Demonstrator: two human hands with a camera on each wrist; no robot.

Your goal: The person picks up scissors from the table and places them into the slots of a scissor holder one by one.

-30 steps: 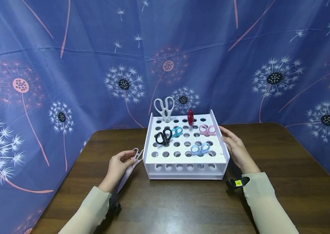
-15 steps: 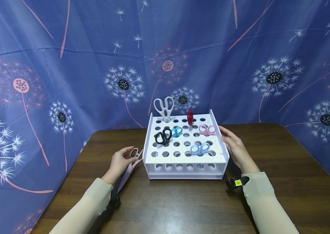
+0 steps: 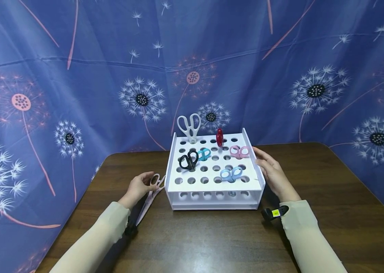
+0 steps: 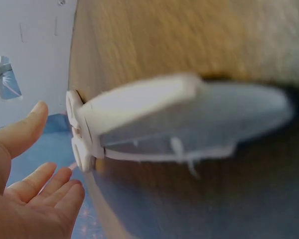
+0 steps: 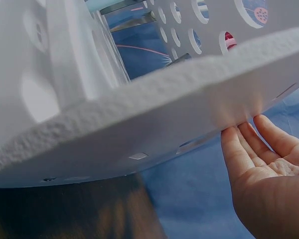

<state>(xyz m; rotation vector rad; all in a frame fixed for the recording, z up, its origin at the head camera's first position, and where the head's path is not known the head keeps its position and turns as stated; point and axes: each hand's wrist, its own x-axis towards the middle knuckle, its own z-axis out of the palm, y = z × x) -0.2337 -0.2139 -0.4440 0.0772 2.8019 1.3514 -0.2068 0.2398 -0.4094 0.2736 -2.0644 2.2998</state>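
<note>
Pale pink scissors (image 3: 147,203) lie on the table left of a white rack (image 3: 212,185), handles beside the rack and tip toward the front. In the left wrist view the scissors (image 4: 139,119) show a wide pale blade section. My left hand (image 3: 138,189) is at their handles, thumb and fingers spread apart with nothing between them. My right hand (image 3: 273,174) rests straight fingers against the rack's right side. White scissors (image 3: 189,127), red-handled scissors (image 3: 219,137), black scissors (image 3: 189,160), teal scissors (image 3: 203,154), pink scissors (image 3: 239,152) and light blue scissors (image 3: 231,174) stand in its holes.
The rack has two levels of round holes and raised side walls. It stands on a brown wooden table (image 3: 205,239). Behind hangs a blue dandelion-print cloth (image 3: 260,91). A black wrist camera (image 3: 274,213) sits at my right cuff.
My left fingers have drawn slightly back from the handles of the pale scissors, and the left forearm has swung a little left. The right hand and the rack stay put.
</note>
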